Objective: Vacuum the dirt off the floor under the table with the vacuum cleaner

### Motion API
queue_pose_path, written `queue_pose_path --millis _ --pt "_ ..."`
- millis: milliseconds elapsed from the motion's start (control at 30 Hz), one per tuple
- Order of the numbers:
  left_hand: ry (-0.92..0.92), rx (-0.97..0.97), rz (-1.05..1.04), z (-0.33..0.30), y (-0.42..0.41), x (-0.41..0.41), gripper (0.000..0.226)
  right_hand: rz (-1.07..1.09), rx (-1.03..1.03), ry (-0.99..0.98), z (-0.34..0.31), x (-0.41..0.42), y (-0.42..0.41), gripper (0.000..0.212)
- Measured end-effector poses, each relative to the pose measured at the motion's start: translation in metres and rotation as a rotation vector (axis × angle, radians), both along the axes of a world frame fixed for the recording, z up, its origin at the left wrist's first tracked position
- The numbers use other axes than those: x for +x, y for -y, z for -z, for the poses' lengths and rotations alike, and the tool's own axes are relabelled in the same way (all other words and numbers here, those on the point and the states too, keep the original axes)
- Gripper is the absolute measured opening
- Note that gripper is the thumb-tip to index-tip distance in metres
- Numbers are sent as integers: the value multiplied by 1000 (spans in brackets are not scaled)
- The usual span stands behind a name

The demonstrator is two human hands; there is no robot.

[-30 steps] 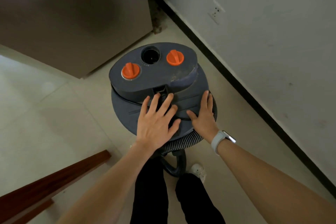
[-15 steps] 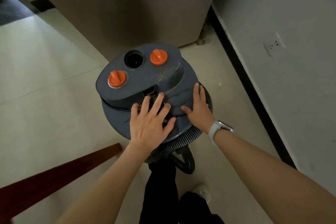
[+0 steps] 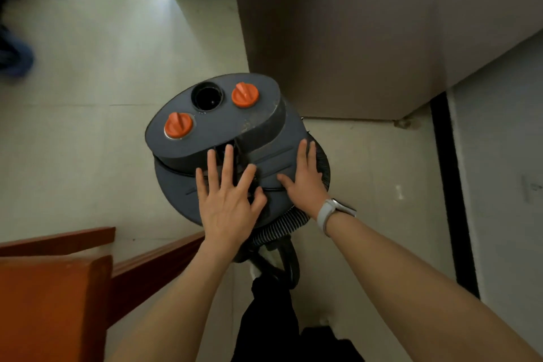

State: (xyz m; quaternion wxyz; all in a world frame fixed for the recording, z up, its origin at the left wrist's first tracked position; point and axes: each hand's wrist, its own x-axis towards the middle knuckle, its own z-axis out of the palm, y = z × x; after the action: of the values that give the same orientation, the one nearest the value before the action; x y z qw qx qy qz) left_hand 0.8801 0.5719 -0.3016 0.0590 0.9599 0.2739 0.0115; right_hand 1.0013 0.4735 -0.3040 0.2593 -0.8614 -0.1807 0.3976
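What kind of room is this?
Probably a room in a home: pale tiled floor, a red-brown wooden chair, a big brown cabinet, and a grey vacuum cleaner that both hands press on.

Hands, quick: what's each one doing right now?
Left hand: open, fingers spread flat on the vacuum cleaner lid.
Right hand: open, fingers straight, also pressing the lid.

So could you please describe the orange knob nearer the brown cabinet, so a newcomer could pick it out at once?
Find the dark grey vacuum cleaner under both hands. On its raised oval top sit a round black hole and two orange knobs. The one meant lies right of the hole, on the brown cabinet side; its twin sits lower left.
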Motion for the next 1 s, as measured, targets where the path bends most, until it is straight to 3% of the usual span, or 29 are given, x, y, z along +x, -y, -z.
queue_pose_path --millis 167,333,400,500,600,900,1000 --pt "30 -29 -153 10 -48 -6 55 -264 50 12 4 11 -38 88" --pt "141 -106 -208 14 -56 -2 57 -405 97 128 22 15 -47 108" --pt "233 -185 -248 18 -53 2 57 -388 116 104 23 24 -44 103" --pt "353 -391 -414 10 -44 4 63 -116 211 -72 17 29 -51 96" --pt "345 -380 -487 6 -39 9 63 5 198 -100 18 30 -59 92" --pt "359 -347 -688 1 -32 12 66 -207 213 -161 17 47 -84 89" --pt "365 -429 -833 2 -54 28 70 -290 219 -165 17 68 -119 89"
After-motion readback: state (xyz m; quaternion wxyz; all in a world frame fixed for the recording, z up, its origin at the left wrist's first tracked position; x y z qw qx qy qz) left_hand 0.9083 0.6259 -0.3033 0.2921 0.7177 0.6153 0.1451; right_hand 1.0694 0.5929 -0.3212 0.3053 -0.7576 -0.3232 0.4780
